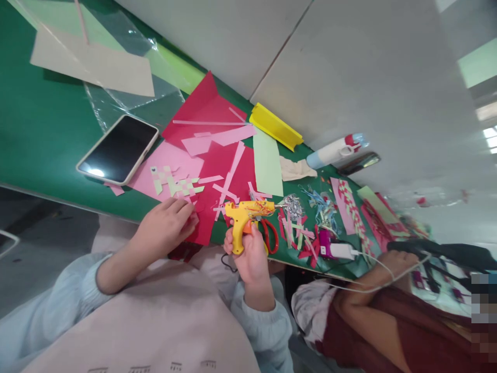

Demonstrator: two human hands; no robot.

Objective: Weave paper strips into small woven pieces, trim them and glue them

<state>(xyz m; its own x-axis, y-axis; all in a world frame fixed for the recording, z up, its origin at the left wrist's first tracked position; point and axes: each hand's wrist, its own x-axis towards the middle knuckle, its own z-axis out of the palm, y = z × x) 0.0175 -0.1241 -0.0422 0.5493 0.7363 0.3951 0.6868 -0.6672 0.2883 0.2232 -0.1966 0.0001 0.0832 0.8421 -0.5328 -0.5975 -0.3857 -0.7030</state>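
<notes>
My right hand (248,254) is wrapped round the handle of a yellow glue gun (241,217), whose nozzle points right. Thin orange and yellow threads or wires cling along its barrel. My left hand (166,223) is closed at the table's front edge, fingers curled down over pink and red paper; what they hold, if anything, is hidden. Just beyond those fingers lie two small woven paper fish (185,185) in pink and pale green, with stick-on eyes. Red-handled scissors (271,235) lie partly behind the glue gun. Loose pink strips (229,178) are scattered over red paper (246,167).
A phone (120,147) lies left on the green table (39,140). A yellow folded piece (275,127), a bottle (334,150) and pale green paper (267,163) line the wall. Paper scraps (303,233) and a white charger (339,251) lie right, near another person's arm (368,282).
</notes>
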